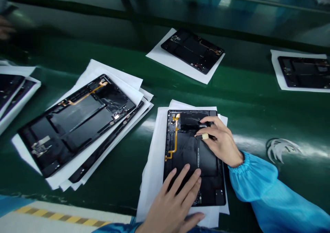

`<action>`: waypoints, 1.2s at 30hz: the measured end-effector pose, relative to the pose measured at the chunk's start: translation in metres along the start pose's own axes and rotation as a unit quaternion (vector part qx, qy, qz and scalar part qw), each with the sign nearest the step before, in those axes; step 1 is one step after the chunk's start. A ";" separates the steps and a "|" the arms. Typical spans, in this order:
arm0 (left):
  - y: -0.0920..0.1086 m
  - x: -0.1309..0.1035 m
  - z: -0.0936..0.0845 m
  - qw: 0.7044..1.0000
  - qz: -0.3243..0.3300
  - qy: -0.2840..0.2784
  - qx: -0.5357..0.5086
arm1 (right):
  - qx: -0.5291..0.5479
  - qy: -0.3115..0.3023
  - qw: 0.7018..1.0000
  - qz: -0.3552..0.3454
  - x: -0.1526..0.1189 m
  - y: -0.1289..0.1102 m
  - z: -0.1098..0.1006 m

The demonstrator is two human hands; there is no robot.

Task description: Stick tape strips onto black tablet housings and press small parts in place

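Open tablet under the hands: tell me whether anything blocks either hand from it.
Nothing visible stands between the left hand and the open tablet. The right hand holds a small black-and-cream piece between its fingertips and the tablet.

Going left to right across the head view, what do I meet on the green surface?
Left-edge stack, angled stack of opened devices, opened device beneath the left hand, right-edge device on white sheet.

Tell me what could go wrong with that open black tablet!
The right hand pinches a small black-and-cream thing over the open tablet; it might slip and scratch the insides. The left hand might press too hard. The crooked pile at the left might slide if bumped.
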State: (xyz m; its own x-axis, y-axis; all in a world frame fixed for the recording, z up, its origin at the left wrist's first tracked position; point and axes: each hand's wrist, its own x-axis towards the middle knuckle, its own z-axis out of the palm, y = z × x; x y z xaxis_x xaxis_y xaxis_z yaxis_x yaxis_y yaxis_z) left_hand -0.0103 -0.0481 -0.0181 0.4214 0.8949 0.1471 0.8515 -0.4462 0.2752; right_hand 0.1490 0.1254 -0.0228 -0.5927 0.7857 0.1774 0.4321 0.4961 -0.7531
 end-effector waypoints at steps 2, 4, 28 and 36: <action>0.000 -0.001 0.002 1.000 0.006 -0.002 0.005 | -0.008 -0.001 1.000 0.001 0.000 -0.001 0.001; -0.002 -0.001 0.001 0.999 0.024 -0.016 0.024 | -0.013 -0.001 1.000 -0.003 0.001 -0.001 0.001; -0.059 0.075 -0.026 0.995 -0.089 -0.036 0.028 | -0.074 0.029 0.977 0.198 -0.041 -0.022 -0.033; -0.176 0.163 -0.083 0.968 -0.192 0.054 -0.150 | -0.028 -0.087 0.933 0.349 -0.084 -0.038 -0.018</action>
State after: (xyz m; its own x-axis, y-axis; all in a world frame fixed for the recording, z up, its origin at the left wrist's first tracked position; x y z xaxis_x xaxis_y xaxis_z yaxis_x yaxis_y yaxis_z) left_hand -0.1177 0.1757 0.0363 0.0432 0.9963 0.0741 0.8030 -0.0787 0.5907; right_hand 0.1940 0.0472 0.0022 -0.2525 0.8550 -0.4529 0.7865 -0.0913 -0.6108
